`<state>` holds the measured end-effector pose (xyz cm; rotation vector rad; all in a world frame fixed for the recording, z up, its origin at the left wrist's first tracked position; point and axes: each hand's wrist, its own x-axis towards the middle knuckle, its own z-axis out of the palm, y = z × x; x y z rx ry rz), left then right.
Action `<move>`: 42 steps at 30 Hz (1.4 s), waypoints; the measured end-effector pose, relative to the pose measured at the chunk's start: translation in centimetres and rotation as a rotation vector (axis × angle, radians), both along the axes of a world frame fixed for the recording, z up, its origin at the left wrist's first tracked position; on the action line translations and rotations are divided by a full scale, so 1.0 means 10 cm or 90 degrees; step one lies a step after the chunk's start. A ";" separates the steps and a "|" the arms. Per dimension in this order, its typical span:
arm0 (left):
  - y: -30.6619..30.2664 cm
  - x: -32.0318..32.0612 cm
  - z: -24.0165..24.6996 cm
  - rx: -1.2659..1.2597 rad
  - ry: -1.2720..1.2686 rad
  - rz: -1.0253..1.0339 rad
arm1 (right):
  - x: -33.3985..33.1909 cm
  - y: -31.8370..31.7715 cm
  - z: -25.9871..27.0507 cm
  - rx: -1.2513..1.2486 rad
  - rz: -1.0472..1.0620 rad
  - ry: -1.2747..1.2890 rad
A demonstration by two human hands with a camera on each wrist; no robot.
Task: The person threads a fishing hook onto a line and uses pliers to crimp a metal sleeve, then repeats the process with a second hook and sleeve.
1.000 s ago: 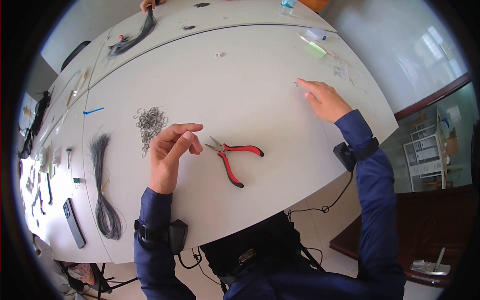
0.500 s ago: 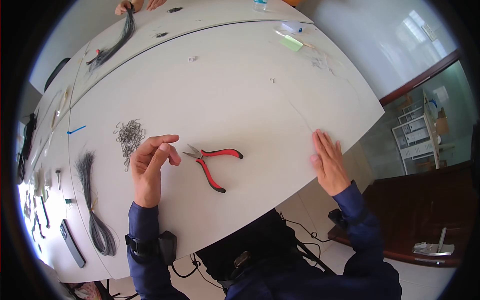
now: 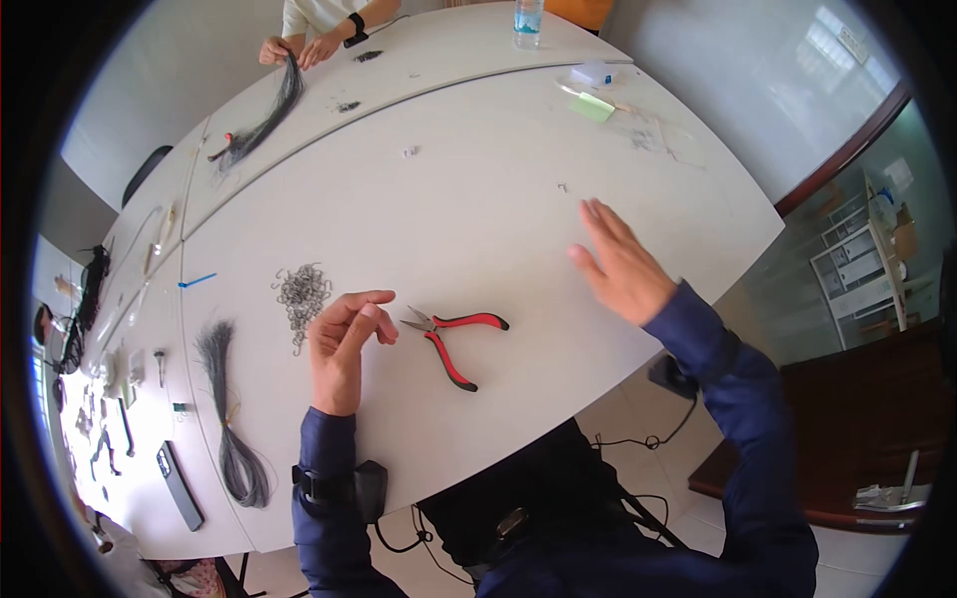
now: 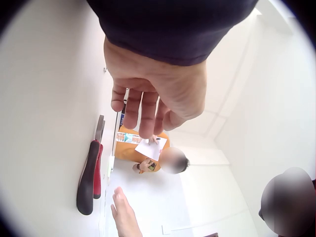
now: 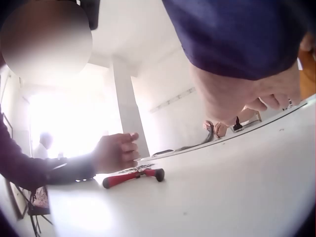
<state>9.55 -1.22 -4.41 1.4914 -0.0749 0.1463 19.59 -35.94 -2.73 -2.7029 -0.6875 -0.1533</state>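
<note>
My left hand (image 3: 349, 349) is beside the pile of bent wire hooks (image 3: 301, 289), its fingers loosely bent and nothing visible in them. Just right of its fingertips lie red-and-black pliers (image 3: 454, 339), handles spread and jaws parted. In the left wrist view the pliers (image 4: 91, 173) lie beyond the loosely hanging fingers. On the right side of the table, my right hand (image 3: 623, 264) reaches out with straight fingers and the thumb apart, holding nothing. A small single wire hook (image 3: 562, 187) lies just past its fingertips.
A tied bundle of dark grey fibres (image 3: 227, 419) and a phone (image 3: 179, 486) lie at the left. A blue strip (image 3: 197, 281) sits behind the hooks. Farther back are a green sticky note (image 3: 592, 108), a bottle (image 3: 528, 22) and another person's hands (image 3: 317, 48) holding a dark fibre bundle.
My right hand drew back from the small hook to the table's near right edge, then moved forward again toward it. The left hand keeps its pose. The head view has shifted.
</note>
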 end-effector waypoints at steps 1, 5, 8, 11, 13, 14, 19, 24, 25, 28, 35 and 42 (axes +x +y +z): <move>0.00 0.00 0.01 0.002 -0.002 0.002 | 0.15 0.15 -0.10 -0.032 -0.007 -0.014; 0.02 -0.01 0.00 0.004 -0.002 0.015 | 0.61 0.35 -0.47 -0.115 -0.091 0.020; 0.01 -0.03 0.07 0.003 0.012 0.002 | 0.82 0.18 -0.63 -0.100 -0.042 -0.008; -0.01 -0.03 0.15 -0.013 0.033 -0.032 | 0.98 -0.07 -0.75 -0.126 -0.035 -0.058; 0.01 -0.03 0.12 -0.036 0.037 -0.040 | 1.11 -0.20 -0.75 -0.102 -0.016 -0.034; 0.01 -0.03 0.12 -0.035 0.037 -0.044 | 1.15 -0.27 -0.76 -0.093 -0.009 -0.012; 0.05 -0.01 0.12 -0.046 -0.007 -0.040 | 1.22 -0.27 -0.60 -0.075 0.015 -0.018; 0.21 -0.08 0.40 -0.047 -0.057 0.015 | 0.69 -0.22 -0.03 -0.005 0.084 -0.035; 0.27 -0.13 0.49 -0.031 -0.068 0.034 | 0.54 -0.17 0.11 0.008 0.099 -0.032; 0.38 -0.39 0.66 -0.036 -0.113 0.051 | 0.12 -0.04 0.33 0.038 0.136 -0.012; 0.38 -1.15 0.82 -0.049 -0.159 0.124 | -0.73 -0.28 0.43 0.167 0.174 0.170; 0.30 -2.15 1.41 0.090 -0.320 0.360 | -1.34 -0.22 0.33 0.062 0.337 0.329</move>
